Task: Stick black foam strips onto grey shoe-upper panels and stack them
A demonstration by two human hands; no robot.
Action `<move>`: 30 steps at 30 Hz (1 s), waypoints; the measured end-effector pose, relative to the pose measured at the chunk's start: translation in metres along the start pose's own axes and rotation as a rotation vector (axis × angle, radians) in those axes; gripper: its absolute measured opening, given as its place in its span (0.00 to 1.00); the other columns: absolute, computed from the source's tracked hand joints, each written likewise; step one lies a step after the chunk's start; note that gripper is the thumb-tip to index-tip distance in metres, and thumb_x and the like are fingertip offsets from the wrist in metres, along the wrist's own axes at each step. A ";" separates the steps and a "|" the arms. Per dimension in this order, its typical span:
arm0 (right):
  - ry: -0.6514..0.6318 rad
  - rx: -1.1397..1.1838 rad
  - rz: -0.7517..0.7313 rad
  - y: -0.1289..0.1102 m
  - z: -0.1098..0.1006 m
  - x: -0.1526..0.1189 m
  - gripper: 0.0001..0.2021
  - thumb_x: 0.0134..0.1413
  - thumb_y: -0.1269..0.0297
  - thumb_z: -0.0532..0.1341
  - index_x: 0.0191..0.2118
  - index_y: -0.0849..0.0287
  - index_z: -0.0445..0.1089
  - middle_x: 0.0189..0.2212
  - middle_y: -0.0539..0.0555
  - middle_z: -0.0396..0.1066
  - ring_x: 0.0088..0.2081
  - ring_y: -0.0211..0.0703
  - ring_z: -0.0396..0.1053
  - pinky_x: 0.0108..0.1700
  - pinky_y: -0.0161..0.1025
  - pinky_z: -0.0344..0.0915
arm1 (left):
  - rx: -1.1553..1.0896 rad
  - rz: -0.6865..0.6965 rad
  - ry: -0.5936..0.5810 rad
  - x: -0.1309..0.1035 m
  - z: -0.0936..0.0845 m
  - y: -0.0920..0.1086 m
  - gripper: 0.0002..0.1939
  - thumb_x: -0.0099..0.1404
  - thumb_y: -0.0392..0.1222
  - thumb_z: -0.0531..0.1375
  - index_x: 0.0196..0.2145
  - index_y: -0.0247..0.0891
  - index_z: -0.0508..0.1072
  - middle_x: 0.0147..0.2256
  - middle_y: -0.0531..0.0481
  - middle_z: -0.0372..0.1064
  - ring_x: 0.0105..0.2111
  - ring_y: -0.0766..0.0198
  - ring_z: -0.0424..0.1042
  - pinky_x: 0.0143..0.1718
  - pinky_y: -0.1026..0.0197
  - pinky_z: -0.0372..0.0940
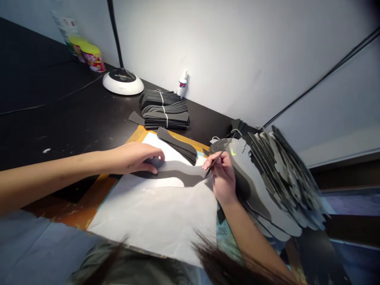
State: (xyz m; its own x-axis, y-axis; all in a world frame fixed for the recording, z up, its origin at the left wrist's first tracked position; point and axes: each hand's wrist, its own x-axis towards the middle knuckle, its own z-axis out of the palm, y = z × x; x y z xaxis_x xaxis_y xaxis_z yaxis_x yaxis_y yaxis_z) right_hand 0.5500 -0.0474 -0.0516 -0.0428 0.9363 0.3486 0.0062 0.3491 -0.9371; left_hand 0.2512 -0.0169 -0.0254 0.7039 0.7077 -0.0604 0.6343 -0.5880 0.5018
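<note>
A grey, wavy-edged flat piece lies on a white sheet of paper. My left hand rests over its left end, thumb and fingers apart, touching it. In my right hand is a thin dark stick-like tool, pinched like a pen. The lower tip of the tool meets the right end of the piece; its exact kind I cannot make out. Just above the piece, a small fanned stack of dark strips lies partly on the paper.
Bundled dark strips tied with white bands sit behind the paper. Beyond them stand a white bottle and a round lamp base. Several large grey sheets with cut edges are piled at right. Yellow-lidded tubs stand far left.
</note>
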 end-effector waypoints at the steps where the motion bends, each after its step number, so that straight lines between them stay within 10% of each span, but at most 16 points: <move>1: 0.064 0.103 0.037 0.001 -0.001 0.004 0.12 0.64 0.50 0.58 0.35 0.52 0.62 0.25 0.47 0.63 0.28 0.40 0.63 0.36 0.39 0.64 | -0.013 0.000 0.019 -0.002 0.003 -0.002 0.16 0.67 0.54 0.60 0.49 0.44 0.72 0.41 0.49 0.74 0.38 0.59 0.72 0.37 0.64 0.60; 5: 0.276 0.246 0.192 0.008 -0.008 0.016 0.14 0.51 0.52 0.66 0.32 0.53 0.62 0.23 0.44 0.60 0.26 0.37 0.61 0.36 0.37 0.63 | -0.043 0.015 0.059 0.001 0.009 -0.003 0.15 0.69 0.51 0.58 0.50 0.44 0.71 0.45 0.48 0.73 0.42 0.58 0.72 0.41 0.63 0.61; 19: 0.402 0.250 0.294 -0.003 -0.027 0.032 0.14 0.44 0.57 0.68 0.31 0.53 0.63 0.24 0.43 0.66 0.28 0.35 0.64 0.42 0.38 0.68 | -0.054 0.229 -0.007 0.032 0.021 0.013 0.13 0.71 0.46 0.55 0.51 0.42 0.72 0.45 0.46 0.72 0.44 0.57 0.69 0.46 0.60 0.60; 25: 0.221 0.178 0.212 -0.009 -0.018 0.023 0.11 0.58 0.51 0.62 0.35 0.52 0.63 0.17 0.40 0.53 0.20 0.34 0.54 0.32 0.35 0.63 | 0.057 0.218 0.139 0.034 0.027 0.007 0.14 0.70 0.45 0.54 0.50 0.41 0.73 0.45 0.45 0.70 0.44 0.54 0.68 0.46 0.56 0.60; 30: -0.074 -0.245 0.053 -0.024 -0.001 0.002 0.08 0.67 0.56 0.56 0.40 0.52 0.67 0.23 0.45 0.61 0.24 0.37 0.58 0.29 0.35 0.57 | 0.118 0.172 0.235 0.029 0.027 0.001 0.14 0.68 0.46 0.55 0.47 0.40 0.74 0.42 0.44 0.71 0.43 0.53 0.69 0.45 0.54 0.62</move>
State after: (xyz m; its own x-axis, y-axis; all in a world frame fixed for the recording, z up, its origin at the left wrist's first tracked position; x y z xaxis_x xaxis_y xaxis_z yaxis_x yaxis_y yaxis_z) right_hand 0.5509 -0.0543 -0.0284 -0.1094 0.9513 0.2883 0.2518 0.3071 -0.9178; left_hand 0.2812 -0.0075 -0.0500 0.7195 0.6569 0.2252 0.5546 -0.7387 0.3829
